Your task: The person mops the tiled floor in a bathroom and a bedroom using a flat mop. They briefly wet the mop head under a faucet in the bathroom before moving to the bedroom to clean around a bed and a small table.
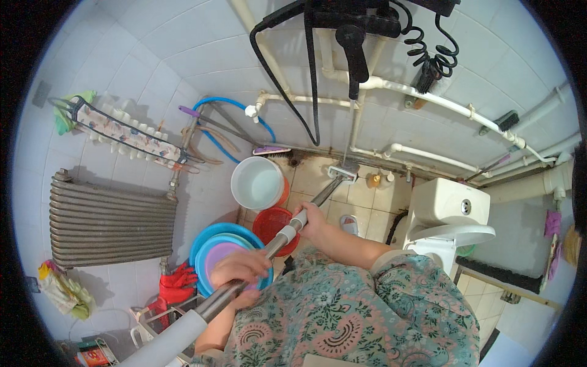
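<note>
Metal pole [276, 244]: my right hand [313, 221] grips it, right of the white bucket [238, 177]; my left hand [241, 269], blurred, closes around it on the bucket's near side.
Mop head [342, 174]: on the floor right of the bucket, near the wall's foot.
Open room: bare tile between bucket and mop head; a red basket [264, 227] crowds the bucket's near side.
Floor [309, 177]: cream tiles, meeting pale tiled walls [202, 37] beyond the bucket.
Count: three nested basins [197, 257] nearer me than the bucket, two bottles [373, 181] and one toilet [437, 205] right of it, one radiator [113, 220] left.

Pale tiled walls [137, 70], beige floor [306, 174], ribbed radiator [113, 220], white toilet [449, 205].
</note>
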Demonstrator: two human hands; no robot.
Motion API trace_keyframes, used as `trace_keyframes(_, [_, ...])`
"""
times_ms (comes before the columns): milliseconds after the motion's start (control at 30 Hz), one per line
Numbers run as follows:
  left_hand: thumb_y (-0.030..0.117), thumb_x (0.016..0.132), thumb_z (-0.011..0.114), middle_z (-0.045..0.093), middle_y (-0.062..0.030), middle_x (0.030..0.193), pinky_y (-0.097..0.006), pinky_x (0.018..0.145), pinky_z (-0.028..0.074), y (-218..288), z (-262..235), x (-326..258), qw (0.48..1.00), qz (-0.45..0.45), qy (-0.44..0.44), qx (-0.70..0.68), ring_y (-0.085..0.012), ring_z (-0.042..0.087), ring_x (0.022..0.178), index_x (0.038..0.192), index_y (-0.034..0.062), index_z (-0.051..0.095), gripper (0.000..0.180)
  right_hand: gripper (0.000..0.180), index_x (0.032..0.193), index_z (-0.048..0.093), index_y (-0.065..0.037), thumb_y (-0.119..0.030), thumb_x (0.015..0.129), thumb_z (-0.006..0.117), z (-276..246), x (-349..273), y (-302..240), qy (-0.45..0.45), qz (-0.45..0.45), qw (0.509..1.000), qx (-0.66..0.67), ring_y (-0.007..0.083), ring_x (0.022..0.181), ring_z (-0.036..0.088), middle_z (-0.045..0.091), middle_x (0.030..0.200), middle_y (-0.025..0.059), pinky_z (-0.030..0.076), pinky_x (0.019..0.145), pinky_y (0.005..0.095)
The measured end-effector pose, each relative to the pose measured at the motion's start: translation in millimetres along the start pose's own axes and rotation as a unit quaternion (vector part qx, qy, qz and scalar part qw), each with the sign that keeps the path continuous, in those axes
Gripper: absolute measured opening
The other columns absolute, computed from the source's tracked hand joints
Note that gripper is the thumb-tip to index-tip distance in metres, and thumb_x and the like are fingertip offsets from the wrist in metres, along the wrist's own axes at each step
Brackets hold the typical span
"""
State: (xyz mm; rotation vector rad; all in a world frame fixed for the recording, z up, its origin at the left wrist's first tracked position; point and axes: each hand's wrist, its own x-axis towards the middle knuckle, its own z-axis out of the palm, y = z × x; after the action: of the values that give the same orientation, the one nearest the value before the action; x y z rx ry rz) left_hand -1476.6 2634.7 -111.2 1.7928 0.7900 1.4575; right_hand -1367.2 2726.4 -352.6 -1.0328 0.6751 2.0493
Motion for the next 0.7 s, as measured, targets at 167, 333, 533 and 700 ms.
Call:
trace_keyframes(167, [0.024, 0.079, 0.062, 0.048, -0.0039, 0.051, -0.035, 0.056, 0.041, -3, -2, -11, 0.993, -0.089, 0.042, -0.068, -0.0190, 0.048, 0.047, 0.058, 0.0076, 0.043, 0.033, 0.012, 0.073, 0.044, -0.006, -0.014, 0.081, 0.049, 7, 5, 4, -0.007, 0.007, 0.999, -0.047, 0.0202, 0.054, 0.048, 0.048, 0.064, 0.0074, 0.043, 0.048, 0.0335])
trace_keyframes(333, [0.029, 0.080, 0.059, 0.044, -0.0008, 0.046, -0.030, 0.046, 0.034, 47, -6, -7, 0.989, -0.069, 0.124, -0.041, -0.0167, 0.044, 0.041, 0.054, 0.0121, 0.038, 0.037, 0.011, 0.070, 0.045, -0.008, -0.013, 0.078, 0.050, 2, 24, 7, -0.078, -0.036, 0.994, -0.073, 0.0201, 0.052, 0.047, 0.047, 0.061, 0.0059, 0.042, 0.047, 0.0332])
trace_keyframes(533, [0.025, 0.079, 0.057, 0.042, 0.0021, 0.042, -0.024, 0.040, 0.034, 115, -36, 9, 0.984, -0.035, 0.155, -0.084, -0.0103, 0.039, 0.033, 0.056, 0.0126, 0.036, 0.034, 0.012, 0.069, 0.044, -0.009, -0.012, 0.078, 0.052, 2, 46, -40, -0.010, -0.042, 0.998, -0.042, 0.0176, 0.050, 0.047, 0.045, 0.059, 0.0039, 0.042, 0.044, 0.0309])
trace_keyframes(700, [0.017, 0.073, 0.058, 0.047, 0.0040, 0.050, -0.022, 0.050, 0.044, 220, -69, 14, 0.971, 0.113, 0.151, -0.149, -0.0094, 0.047, 0.043, 0.060, 0.0136, 0.045, 0.018, 0.012, 0.069, 0.044, -0.009, -0.012, 0.076, 0.053, -24, 91, -67, 0.034, -0.090, 0.995, -0.034, 0.0175, 0.045, 0.045, 0.044, 0.057, 0.0027, 0.041, 0.041, 0.0306])
